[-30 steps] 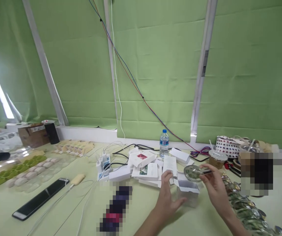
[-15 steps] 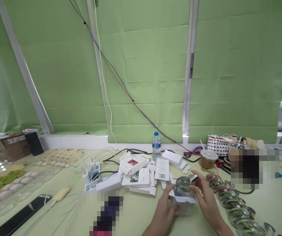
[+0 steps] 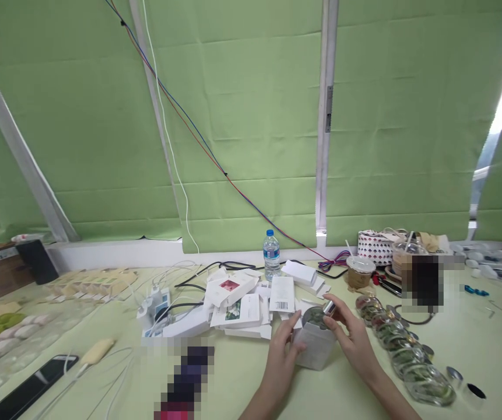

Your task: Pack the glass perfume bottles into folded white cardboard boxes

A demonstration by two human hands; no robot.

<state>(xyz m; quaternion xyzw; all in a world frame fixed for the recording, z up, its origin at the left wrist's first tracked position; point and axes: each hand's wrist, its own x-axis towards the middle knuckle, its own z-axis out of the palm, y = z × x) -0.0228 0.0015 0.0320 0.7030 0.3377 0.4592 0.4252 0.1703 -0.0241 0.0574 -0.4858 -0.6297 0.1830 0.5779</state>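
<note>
A small white carton stands on the table, its top open. My left hand is closed around the carton's left side. Most of a round clear glass bottle with green plant matter is down inside the carton, only its upper part showing. My right hand pinches the bottle's silver cap at the carton's upper right edge. To the right lies a row of similar glass bottles. Loose silver caps lie beside that row.
Flat white cartons are piled behind my hands, near a water bottle. A power strip with cables lies left of them. A phone is at the left front. Drink cups stand at the back right.
The glass bottle has gone down from above the carton into it. The carton now shows more of its front. The view has shifted a little to the right.
</note>
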